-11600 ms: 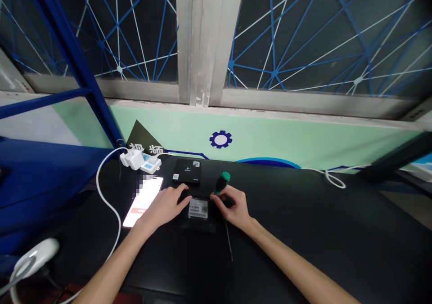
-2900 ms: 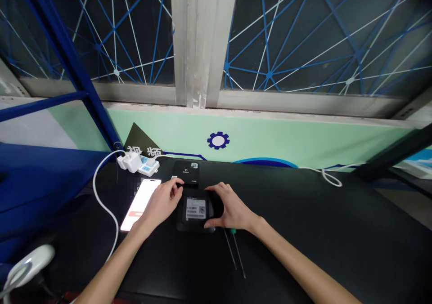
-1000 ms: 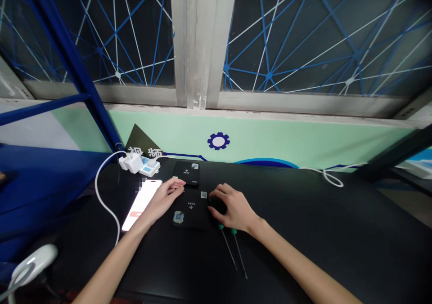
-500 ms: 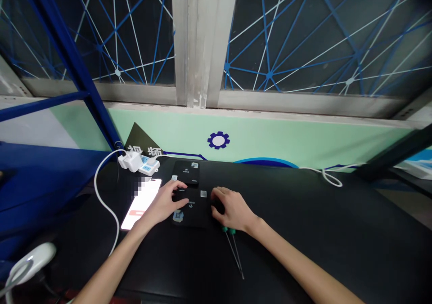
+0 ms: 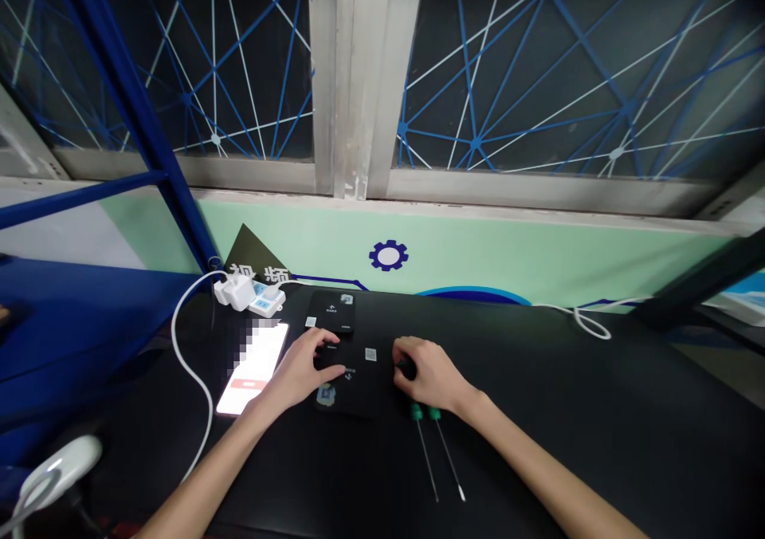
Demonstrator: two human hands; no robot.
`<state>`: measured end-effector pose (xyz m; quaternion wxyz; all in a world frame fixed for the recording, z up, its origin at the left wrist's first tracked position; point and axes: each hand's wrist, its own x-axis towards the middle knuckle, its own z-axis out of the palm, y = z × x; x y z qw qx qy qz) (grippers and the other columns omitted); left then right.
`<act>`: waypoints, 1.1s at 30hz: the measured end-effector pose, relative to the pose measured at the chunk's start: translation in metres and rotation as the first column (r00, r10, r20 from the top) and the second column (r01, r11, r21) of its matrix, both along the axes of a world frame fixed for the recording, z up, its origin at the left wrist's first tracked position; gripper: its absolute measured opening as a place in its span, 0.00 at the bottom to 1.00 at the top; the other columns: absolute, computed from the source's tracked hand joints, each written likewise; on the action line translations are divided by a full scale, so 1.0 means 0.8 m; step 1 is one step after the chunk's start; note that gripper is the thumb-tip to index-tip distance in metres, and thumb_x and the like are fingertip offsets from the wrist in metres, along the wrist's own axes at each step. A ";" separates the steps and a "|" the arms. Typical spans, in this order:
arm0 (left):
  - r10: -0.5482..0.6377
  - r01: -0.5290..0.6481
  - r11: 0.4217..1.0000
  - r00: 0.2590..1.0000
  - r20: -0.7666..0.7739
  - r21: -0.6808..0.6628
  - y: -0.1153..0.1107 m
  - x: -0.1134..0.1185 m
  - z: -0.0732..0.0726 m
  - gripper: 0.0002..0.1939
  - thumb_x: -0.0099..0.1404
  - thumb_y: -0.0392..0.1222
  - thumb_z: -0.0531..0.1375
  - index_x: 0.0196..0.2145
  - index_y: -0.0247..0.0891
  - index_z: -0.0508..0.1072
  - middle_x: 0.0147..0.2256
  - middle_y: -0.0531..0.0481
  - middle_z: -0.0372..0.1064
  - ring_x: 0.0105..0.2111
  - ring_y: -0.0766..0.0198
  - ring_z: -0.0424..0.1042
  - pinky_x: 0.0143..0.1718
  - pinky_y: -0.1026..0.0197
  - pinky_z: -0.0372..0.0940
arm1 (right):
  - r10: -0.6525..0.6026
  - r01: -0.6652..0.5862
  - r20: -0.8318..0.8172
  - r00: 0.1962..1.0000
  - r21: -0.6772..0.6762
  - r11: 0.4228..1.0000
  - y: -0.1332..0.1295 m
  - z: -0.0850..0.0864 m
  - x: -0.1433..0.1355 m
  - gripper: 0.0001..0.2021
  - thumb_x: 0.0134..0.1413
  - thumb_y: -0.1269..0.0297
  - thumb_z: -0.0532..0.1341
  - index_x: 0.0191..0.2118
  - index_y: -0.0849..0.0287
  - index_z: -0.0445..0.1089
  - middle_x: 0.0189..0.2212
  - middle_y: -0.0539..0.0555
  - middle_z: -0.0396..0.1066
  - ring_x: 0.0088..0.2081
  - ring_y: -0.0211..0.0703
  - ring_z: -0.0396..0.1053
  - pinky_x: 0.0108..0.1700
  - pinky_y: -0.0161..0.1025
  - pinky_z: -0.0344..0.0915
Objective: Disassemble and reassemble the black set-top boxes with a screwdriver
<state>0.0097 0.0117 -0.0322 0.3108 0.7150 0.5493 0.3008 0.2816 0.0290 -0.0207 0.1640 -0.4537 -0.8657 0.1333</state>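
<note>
A flat black box (image 5: 352, 391) with a white label and stickers lies on the black table. My left hand (image 5: 302, 371) is closed on its left part, thumb on top and fingers at the far edge. My right hand (image 5: 427, 375) rests to the right of the box, its fingers curled round the dark handles of two screwdrivers (image 5: 435, 415). Their green collars and thin shafts stick out below the palm, spread apart and pointing towards me. Most of the handles are hidden by the hand. Behind the first box lies a second flat black box (image 5: 331, 310).
A phone with a lit screen (image 5: 256, 367) lies left of my left hand. Beyond it sits a white power strip (image 5: 266, 298) with a plugged-in adapter (image 5: 234, 292) and a white cable (image 5: 185, 356). Another white cable (image 5: 591, 324) loops at the back right.
My left hand and the near box have shifted slightly right. My right hand has also moved right with the screwdrivers, whose shafts have swung from close together to apart.
</note>
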 end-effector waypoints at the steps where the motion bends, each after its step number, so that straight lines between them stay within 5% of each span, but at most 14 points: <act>1: 0.002 -0.002 1.000 1.000 -0.007 0.002 0.000 0.000 -0.001 0.17 0.58 0.48 0.66 0.45 0.44 0.72 0.48 0.46 0.71 0.47 0.51 0.71 0.46 0.51 0.68 | -0.005 0.005 -0.004 1.000 0.001 1.000 0.000 -0.001 0.000 0.05 0.47 0.72 0.58 0.30 0.56 0.62 0.30 0.51 0.69 0.32 0.43 0.65 0.35 0.37 0.55; 9: 0.041 -0.041 0.999 0.998 -0.057 -0.001 0.002 -0.006 0.000 0.21 0.57 0.52 0.67 0.46 0.43 0.71 0.46 0.45 0.71 0.47 0.50 0.70 0.44 0.52 0.65 | 0.001 -0.001 -0.025 1.000 0.009 1.000 -0.005 -0.002 0.001 0.03 0.51 0.70 0.59 0.32 0.56 0.63 0.32 0.50 0.68 0.33 0.42 0.65 0.34 0.37 0.56; 18: 0.049 -0.075 0.994 0.954 -0.296 -0.075 -0.003 -0.008 0.015 0.29 0.52 0.66 0.66 0.44 0.43 0.74 0.27 0.56 0.65 0.28 0.59 0.67 0.26 0.62 0.51 | -0.021 0.022 -0.019 1.000 0.016 1.000 -0.004 -0.005 0.002 0.05 0.60 0.65 0.58 0.32 0.56 0.63 0.31 0.51 0.69 0.33 0.43 0.66 0.34 0.37 0.56; 28: 0.021 -0.052 0.984 0.985 -0.174 -0.173 -0.009 -0.010 0.017 0.39 0.55 0.63 0.65 0.61 0.44 0.65 0.17 0.62 0.63 0.20 0.60 0.65 0.26 0.62 0.52 | -0.015 0.015 -0.012 1.000 0.015 1.000 -0.004 -0.004 0.002 0.05 0.57 0.68 0.58 0.30 0.56 0.62 0.30 0.51 0.68 0.32 0.42 0.65 0.33 0.37 0.55; 33: -0.002 -0.030 0.987 0.980 -0.201 -0.155 -0.009 -0.009 0.021 0.32 0.52 0.63 0.67 0.51 0.44 0.70 0.18 0.62 0.63 0.19 0.61 0.65 0.25 0.63 0.51 | -0.009 0.010 -0.015 1.000 0.006 1.000 -0.004 -0.004 0.003 0.06 0.57 0.68 0.57 0.29 0.56 0.61 0.29 0.50 0.67 0.31 0.42 0.64 0.33 0.37 0.55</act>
